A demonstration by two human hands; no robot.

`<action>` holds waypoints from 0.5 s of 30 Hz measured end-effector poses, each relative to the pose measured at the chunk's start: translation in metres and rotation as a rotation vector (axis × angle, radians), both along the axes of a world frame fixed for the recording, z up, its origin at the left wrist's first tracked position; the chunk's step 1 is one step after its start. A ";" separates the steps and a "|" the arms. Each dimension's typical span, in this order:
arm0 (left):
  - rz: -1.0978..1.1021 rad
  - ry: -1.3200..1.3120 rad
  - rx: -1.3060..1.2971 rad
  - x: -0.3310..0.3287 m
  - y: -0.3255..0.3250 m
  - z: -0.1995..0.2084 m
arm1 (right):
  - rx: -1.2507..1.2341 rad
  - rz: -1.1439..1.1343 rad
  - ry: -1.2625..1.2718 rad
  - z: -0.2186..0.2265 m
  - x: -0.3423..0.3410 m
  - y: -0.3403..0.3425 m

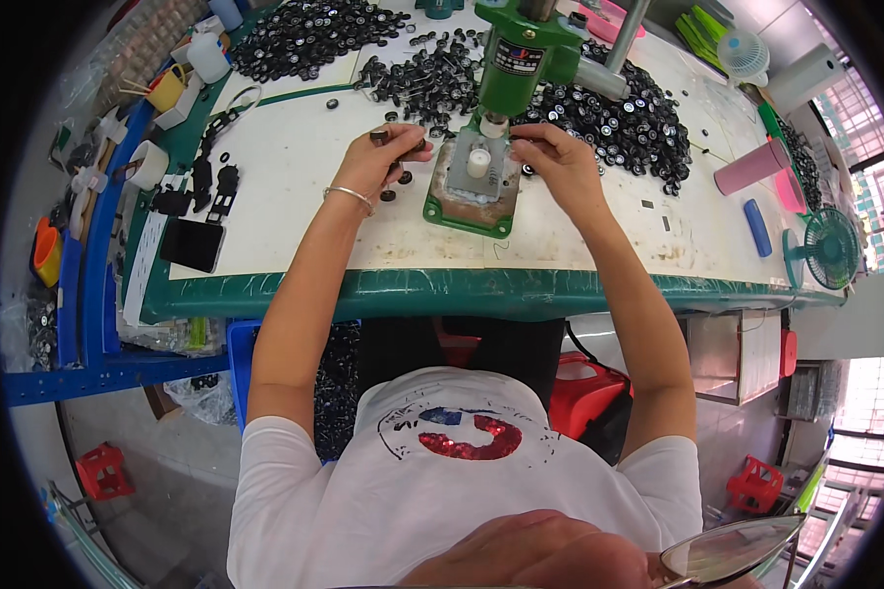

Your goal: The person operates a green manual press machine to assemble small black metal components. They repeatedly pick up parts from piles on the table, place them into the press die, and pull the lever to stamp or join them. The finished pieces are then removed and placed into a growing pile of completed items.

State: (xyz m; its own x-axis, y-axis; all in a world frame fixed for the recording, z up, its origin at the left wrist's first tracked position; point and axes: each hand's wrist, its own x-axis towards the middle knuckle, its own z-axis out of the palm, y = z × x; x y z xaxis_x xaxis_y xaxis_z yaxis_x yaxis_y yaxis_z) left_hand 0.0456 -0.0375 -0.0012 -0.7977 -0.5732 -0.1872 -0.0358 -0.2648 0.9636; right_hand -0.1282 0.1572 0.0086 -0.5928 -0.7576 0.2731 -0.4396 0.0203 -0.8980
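A green hand press (513, 64) stands before me on its green-edged base plate (467, 211). A round white fixture (478, 163) sits on the plate under the ram. To the left of it, my left hand (378, 165) is closed around several small black wheel-like parts (380, 138). A few more of these parts lie on the table just below its fingers. My right hand (560, 167) is at the right side of the press, its thumb and fingers drawn together beside the fixture. What its fingertips hold, if anything, is too small to make out.
Heaps of black round parts (304, 39) lie behind and beside the press, including a large pile (629, 128) at right. A phone-like black slab (192, 243) rests at left. A pink cup (751, 167), a blue case (757, 228) and a green fan (831, 245) are at right.
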 end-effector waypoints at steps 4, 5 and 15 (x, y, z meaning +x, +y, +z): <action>-0.177 0.116 0.105 0.007 -0.007 -0.003 | -0.052 0.037 0.272 0.001 0.025 -0.017; -0.187 0.118 0.100 0.007 -0.007 -0.003 | -0.055 0.036 0.376 -0.004 0.027 -0.019; -0.115 0.035 -0.245 -0.002 0.026 0.019 | -0.035 -0.055 0.111 -0.017 0.047 -0.020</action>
State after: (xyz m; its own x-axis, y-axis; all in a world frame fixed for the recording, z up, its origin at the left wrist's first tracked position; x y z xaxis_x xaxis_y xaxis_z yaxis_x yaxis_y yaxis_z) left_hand 0.0432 -0.0115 0.0179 -0.8639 -0.5030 -0.0252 -0.0179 -0.0193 0.9997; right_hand -0.0816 0.1370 -0.0088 -0.5976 -0.7138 0.3652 -0.5355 0.0163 -0.8444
